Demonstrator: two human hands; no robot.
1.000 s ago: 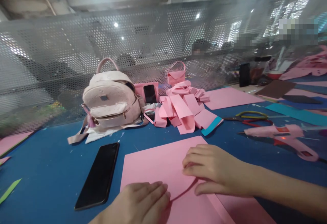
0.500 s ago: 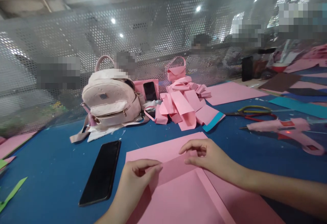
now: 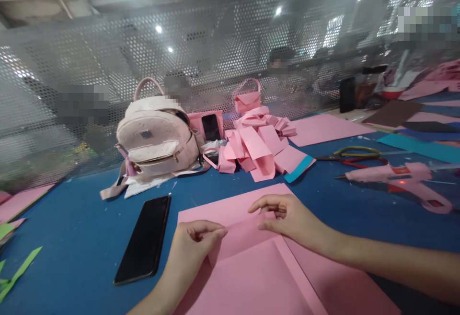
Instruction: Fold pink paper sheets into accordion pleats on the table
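A pink paper piece with folded edges lies over a larger pink sheet on the blue table. At the left end of its raised top flap, my left hand pinches the paper between thumb and fingers. My right hand holds the flap's right end, thumb in front and curled fingers behind. The flap stands tilted up between the two hands.
A black phone lies left of my left hand. Behind are a pale backpack and a heap of pink paper pieces. Scissors and a pink glue gun lie at right. Green strips are at far left.
Both hands keep their hold on the flap. My right hand's fingers have shifted slightly left, and my left hand has risen a little. The view has moved slightly.
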